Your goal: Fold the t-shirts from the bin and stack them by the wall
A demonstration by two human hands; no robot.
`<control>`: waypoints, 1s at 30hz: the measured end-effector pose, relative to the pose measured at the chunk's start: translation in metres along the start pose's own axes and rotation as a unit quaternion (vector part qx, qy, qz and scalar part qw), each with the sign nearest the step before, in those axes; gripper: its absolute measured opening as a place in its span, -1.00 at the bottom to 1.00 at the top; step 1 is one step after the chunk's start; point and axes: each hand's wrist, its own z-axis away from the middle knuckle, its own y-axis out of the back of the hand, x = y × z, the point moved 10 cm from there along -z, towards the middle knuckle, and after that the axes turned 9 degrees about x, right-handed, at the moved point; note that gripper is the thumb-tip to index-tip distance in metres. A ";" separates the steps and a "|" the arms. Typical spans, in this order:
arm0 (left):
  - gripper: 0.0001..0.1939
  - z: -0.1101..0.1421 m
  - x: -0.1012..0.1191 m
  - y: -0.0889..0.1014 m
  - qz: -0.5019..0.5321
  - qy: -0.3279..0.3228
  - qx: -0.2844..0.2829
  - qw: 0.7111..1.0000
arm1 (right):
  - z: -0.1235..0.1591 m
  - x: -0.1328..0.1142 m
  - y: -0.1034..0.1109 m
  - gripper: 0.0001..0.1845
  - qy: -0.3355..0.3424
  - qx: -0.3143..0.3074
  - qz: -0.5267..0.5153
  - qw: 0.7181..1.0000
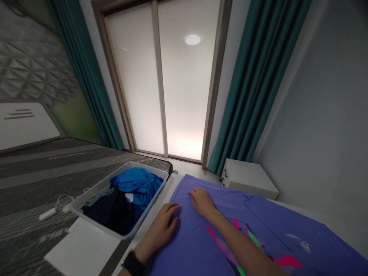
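Observation:
A purple T-shirt [189, 241] with a pink, green and black print lies spread over a white tabletop [173, 182]. On its far part rests my right hand [202, 202], palm down, with the fingers lying on the cloth. My left hand [161, 227], with a dark watch on the wrist, is at the shirt's left edge. Its thumb and fingers are apart, and nothing shows between them. The forearm of my right arm crosses over the printed part and hides some of it.
Left of the table, a pale plastic bin [96, 189] holds blue and dark clothes [138, 184] on a grey mattress [25, 184]. Near it are a white power strip [48, 214] and a white board [83, 247]. A white cabinet [250, 174] stands beyond the table.

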 end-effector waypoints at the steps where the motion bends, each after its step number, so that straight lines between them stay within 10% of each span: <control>1: -0.62 -0.001 0.000 0.001 0.004 -0.002 0.004 1.000 | -0.009 -0.002 -0.004 -0.63 0.000 -0.001 0.000 1.000; 17: -0.59 0.001 0.002 -0.004 -0.013 0.005 -0.048 0.999 | -0.091 0.015 -0.050 -0.46 -0.037 -0.080 0.027 0.996; 30: -0.38 0.007 -0.029 -0.002 -0.127 0.097 -0.005 0.987 | -0.087 0.030 -0.022 -0.70 -0.035 0.006 -0.076 0.996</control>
